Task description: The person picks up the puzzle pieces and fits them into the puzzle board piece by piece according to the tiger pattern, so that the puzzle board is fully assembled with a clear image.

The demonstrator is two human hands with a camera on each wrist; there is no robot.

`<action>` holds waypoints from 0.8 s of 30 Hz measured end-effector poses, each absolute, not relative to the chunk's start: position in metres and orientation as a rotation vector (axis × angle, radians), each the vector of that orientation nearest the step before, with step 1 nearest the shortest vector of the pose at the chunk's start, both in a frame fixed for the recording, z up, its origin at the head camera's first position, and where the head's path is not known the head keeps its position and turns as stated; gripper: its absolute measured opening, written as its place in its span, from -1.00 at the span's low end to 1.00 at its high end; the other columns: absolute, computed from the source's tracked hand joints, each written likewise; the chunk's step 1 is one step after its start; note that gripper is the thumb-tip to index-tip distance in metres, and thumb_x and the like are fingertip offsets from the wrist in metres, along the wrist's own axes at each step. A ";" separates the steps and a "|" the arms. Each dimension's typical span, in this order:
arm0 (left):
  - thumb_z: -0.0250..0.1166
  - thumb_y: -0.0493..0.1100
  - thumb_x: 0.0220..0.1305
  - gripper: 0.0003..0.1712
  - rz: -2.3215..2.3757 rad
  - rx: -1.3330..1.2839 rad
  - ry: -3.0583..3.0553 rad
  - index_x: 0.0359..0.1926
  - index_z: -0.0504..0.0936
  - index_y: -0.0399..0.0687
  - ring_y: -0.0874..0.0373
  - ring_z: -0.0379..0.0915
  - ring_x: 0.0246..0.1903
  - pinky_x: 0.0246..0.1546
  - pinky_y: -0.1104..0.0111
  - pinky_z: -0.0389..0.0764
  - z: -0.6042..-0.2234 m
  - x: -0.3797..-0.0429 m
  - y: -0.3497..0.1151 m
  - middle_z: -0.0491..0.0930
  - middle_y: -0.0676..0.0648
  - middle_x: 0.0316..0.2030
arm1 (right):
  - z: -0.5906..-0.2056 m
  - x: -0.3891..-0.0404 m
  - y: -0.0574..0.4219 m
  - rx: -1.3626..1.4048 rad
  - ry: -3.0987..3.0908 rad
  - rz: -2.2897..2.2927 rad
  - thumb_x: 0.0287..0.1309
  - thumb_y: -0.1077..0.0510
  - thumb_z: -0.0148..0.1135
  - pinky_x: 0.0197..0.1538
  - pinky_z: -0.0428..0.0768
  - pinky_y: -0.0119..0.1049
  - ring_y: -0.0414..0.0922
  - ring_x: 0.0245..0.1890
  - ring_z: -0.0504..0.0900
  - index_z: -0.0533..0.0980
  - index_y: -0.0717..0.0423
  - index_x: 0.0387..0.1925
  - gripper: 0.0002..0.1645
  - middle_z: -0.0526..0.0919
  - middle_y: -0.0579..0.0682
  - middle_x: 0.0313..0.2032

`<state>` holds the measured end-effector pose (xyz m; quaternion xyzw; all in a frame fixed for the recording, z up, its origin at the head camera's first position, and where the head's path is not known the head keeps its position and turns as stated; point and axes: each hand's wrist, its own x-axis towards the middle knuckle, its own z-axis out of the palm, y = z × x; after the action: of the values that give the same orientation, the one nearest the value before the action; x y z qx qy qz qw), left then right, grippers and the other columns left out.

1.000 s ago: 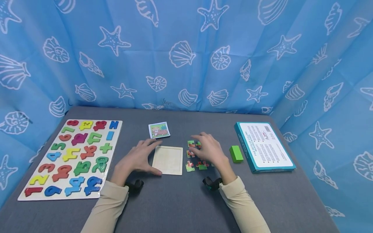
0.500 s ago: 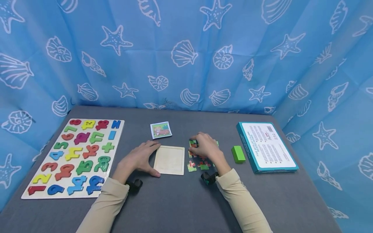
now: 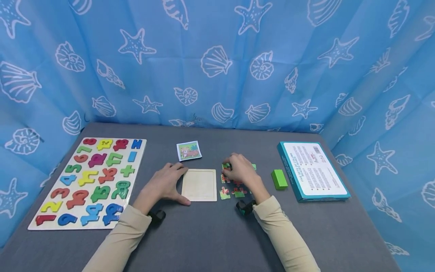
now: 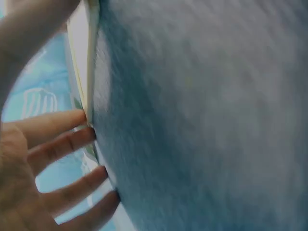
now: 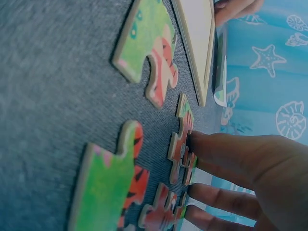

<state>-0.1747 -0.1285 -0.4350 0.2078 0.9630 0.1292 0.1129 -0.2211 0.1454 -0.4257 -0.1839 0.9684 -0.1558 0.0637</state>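
My left hand [image 3: 164, 183] spans the left side of a shallow square wooden tray [image 3: 199, 186], its thumb at the near corner and index finger at the far one. The left wrist view shows those fingers extended, with a fingertip [image 4: 79, 117] right at the tray's corner. To the tray's right, my right hand [image 3: 242, 172] reaches down over a group of jigsaw puzzle pieces. Its thumb and index finger pinch at a far-left green and red puzzle piece [image 3: 225, 166], partly hidden by the hand. Nearer pieces, such as a green-edged corner puzzle piece [image 5: 103, 187], lie flat on the cloth.
A small picture card [image 3: 189, 150] lies behind the tray. The number board [image 3: 52, 196] with coloured digits is at the left. On the right are a green block [image 3: 279, 179] and a teal-edged box [image 3: 314, 172]. A blue seashell curtain [image 3: 217, 87] encloses the grey table [image 3: 204, 238].
My right hand has lowered onto the far-left puzzle pieces, its thumb and fingers drawing together. The left hand has settled against the tray's edge. The head view has shifted slightly.
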 end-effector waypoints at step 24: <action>0.65 0.41 -0.27 0.28 0.417 0.597 2.768 0.43 0.41 -0.09 -0.22 0.30 0.34 0.24 -0.18 0.49 -0.431 -0.178 -0.132 0.38 -0.14 0.43 | -0.415 -0.213 0.119 -0.617 2.918 -0.763 0.20 0.10 0.40 -0.14 0.57 -0.10 0.00 -0.20 0.55 0.74 0.12 -0.07 -0.71 0.63 0.11 -0.20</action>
<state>-0.1781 -0.1319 -0.4312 0.2065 0.9577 0.1443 0.1394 -0.2129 0.1192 -0.4153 -0.2002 0.9474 -0.2478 0.0313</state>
